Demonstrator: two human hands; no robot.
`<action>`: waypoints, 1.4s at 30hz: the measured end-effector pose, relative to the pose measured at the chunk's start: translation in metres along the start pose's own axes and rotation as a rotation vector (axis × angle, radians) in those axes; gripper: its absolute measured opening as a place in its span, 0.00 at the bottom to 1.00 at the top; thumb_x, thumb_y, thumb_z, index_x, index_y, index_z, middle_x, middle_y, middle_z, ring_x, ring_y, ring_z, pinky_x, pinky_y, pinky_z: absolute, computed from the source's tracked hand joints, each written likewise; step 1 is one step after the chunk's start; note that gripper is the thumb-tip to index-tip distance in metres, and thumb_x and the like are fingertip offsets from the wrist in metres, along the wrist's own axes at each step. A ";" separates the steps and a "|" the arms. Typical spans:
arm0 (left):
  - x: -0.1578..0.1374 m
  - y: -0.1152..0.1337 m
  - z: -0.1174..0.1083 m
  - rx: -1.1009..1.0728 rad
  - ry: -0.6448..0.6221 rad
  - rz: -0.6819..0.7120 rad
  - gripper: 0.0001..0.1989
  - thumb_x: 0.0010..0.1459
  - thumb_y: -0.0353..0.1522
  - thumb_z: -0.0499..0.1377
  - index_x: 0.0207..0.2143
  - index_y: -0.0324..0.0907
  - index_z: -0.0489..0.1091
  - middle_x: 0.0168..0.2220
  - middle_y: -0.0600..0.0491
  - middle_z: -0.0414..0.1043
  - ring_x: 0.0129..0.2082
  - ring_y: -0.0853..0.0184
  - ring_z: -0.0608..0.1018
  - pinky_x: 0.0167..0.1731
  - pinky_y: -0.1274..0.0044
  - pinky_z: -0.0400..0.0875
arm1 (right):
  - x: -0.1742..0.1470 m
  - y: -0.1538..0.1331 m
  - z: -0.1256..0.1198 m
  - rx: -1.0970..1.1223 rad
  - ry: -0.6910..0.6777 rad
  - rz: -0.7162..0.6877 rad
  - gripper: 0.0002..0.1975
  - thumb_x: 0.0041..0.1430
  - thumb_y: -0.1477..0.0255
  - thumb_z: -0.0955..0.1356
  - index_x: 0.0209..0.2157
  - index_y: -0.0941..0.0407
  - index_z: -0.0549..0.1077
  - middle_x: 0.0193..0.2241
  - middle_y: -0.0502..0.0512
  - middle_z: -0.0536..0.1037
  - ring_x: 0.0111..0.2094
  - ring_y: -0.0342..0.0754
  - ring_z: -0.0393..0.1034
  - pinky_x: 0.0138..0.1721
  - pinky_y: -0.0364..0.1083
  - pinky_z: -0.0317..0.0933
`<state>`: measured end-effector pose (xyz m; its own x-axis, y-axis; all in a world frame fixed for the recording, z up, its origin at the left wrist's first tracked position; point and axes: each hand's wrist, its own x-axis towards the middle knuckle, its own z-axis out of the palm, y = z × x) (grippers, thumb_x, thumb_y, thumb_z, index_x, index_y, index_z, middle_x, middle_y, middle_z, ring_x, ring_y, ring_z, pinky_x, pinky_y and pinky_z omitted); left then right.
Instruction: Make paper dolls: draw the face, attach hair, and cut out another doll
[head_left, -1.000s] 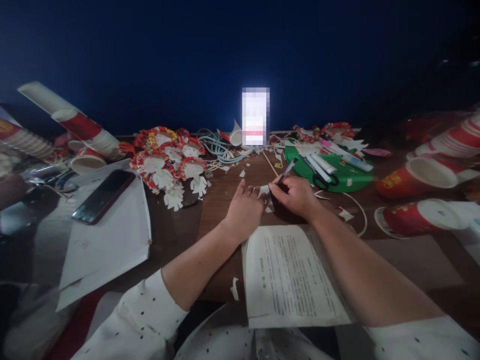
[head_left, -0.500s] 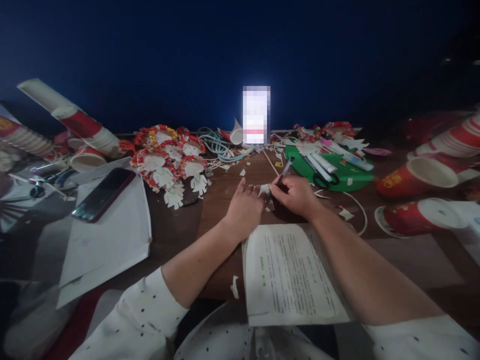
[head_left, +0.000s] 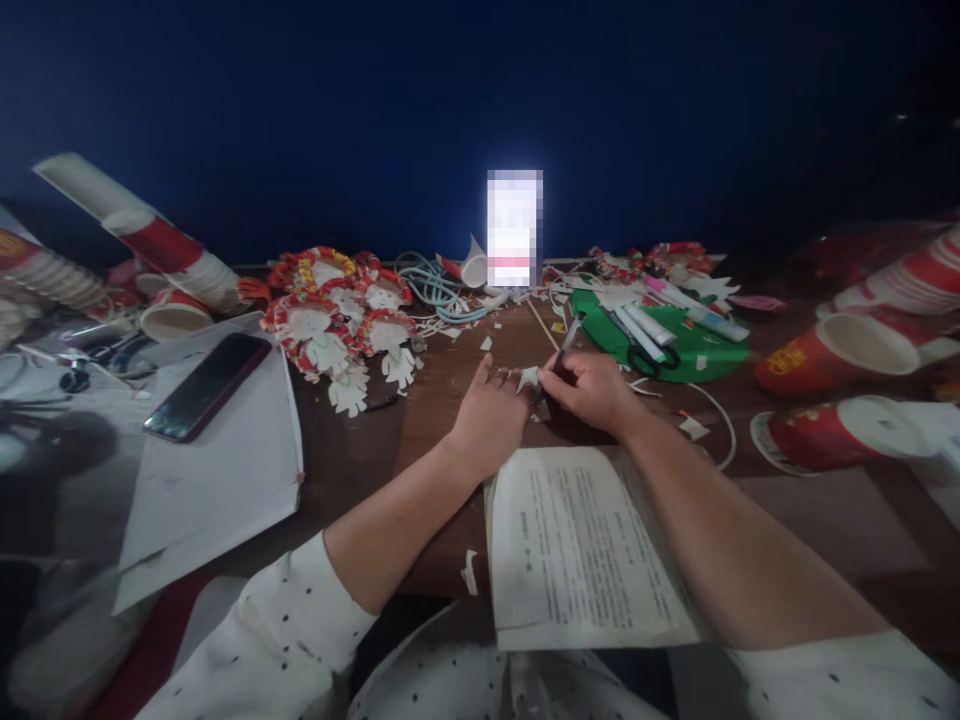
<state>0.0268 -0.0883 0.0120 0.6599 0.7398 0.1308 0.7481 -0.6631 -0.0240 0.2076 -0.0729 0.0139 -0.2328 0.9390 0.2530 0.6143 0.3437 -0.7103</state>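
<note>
My right hand (head_left: 589, 390) is closed around a pen (head_left: 568, 345), its upper end tilted up and away from me. The pen's tip meets a small white paper piece (head_left: 529, 377), largely covered by my fingers. My left hand (head_left: 491, 415) lies palm down on the brown table (head_left: 442, 400), fingers spread, the ones nearest the pen touching the paper piece. Its thumb is hard to make out. Just below both hands lies a printed booklet (head_left: 585, 550), partly under my right forearm.
Decorated red-rimmed paper figures (head_left: 322, 320) are piled at left, near a black phone (head_left: 208, 388) on white sheets. Scissors (head_left: 652, 358) and markers rest on a green sheet (head_left: 705, 345). Red paper cups (head_left: 832, 355) are at right. A bright blurred screen (head_left: 512, 230) stands behind.
Both hands stay in nearly the same place, with the pen shifted very slightly. A dark blurred shape has appeared at the left edge, over the white sheets.
</note>
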 end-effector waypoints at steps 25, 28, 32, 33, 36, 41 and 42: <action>0.000 0.006 -0.018 0.098 -0.199 0.020 0.22 0.65 0.27 0.46 0.59 0.31 0.65 0.60 0.38 0.67 0.60 0.55 0.70 0.64 0.59 0.53 | -0.003 -0.002 -0.003 0.032 0.097 -0.180 0.08 0.57 0.71 0.67 0.25 0.56 0.73 0.25 0.51 0.78 0.26 0.45 0.71 0.32 0.43 0.63; 0.000 0.007 -0.019 0.094 -0.191 0.023 0.22 0.65 0.26 0.47 0.58 0.30 0.66 0.59 0.37 0.68 0.59 0.56 0.71 0.64 0.60 0.54 | -0.004 -0.003 -0.003 0.035 0.075 -0.183 0.08 0.57 0.71 0.67 0.25 0.56 0.73 0.25 0.52 0.78 0.26 0.45 0.71 0.32 0.44 0.63; 0.000 0.007 -0.018 0.091 -0.183 0.022 0.22 0.64 0.26 0.47 0.58 0.31 0.66 0.59 0.37 0.67 0.59 0.56 0.71 0.63 0.60 0.54 | -0.004 -0.003 -0.003 0.016 0.060 -0.196 0.07 0.57 0.71 0.67 0.25 0.56 0.74 0.25 0.52 0.78 0.27 0.45 0.72 0.31 0.43 0.63; 0.000 0.007 -0.018 0.091 -0.182 0.020 0.22 0.64 0.26 0.47 0.59 0.31 0.65 0.59 0.37 0.67 0.59 0.56 0.71 0.63 0.60 0.54 | -0.004 -0.003 -0.003 0.006 0.060 -0.204 0.07 0.57 0.71 0.67 0.25 0.56 0.74 0.25 0.52 0.78 0.27 0.45 0.72 0.31 0.43 0.63; 0.000 0.006 -0.016 0.092 -0.180 0.020 0.23 0.65 0.27 0.46 0.59 0.30 0.65 0.60 0.36 0.66 0.60 0.55 0.70 0.64 0.60 0.53 | -0.004 -0.003 -0.003 -0.019 0.049 -0.216 0.08 0.57 0.71 0.67 0.25 0.56 0.74 0.25 0.52 0.78 0.27 0.44 0.72 0.32 0.43 0.63; -0.001 0.006 -0.014 0.104 -0.151 0.028 0.22 0.64 0.27 0.47 0.58 0.31 0.66 0.59 0.37 0.68 0.59 0.55 0.71 0.63 0.60 0.54 | -0.004 -0.003 -0.001 -0.004 0.046 -0.219 0.08 0.57 0.71 0.67 0.26 0.56 0.74 0.25 0.52 0.78 0.27 0.44 0.72 0.31 0.43 0.63; -0.001 0.006 -0.014 0.105 -0.143 0.028 0.22 0.64 0.27 0.47 0.58 0.31 0.66 0.59 0.37 0.68 0.58 0.56 0.72 0.63 0.60 0.55 | -0.004 -0.004 -0.001 0.000 0.047 -0.215 0.08 0.57 0.71 0.67 0.26 0.56 0.74 0.25 0.51 0.78 0.26 0.44 0.71 0.31 0.43 0.62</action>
<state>0.0295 -0.0949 0.0254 0.6781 0.7349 -0.0139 0.7275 -0.6737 -0.1299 0.2071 -0.0778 0.0163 -0.3235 0.8434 0.4290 0.5542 0.5364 -0.6365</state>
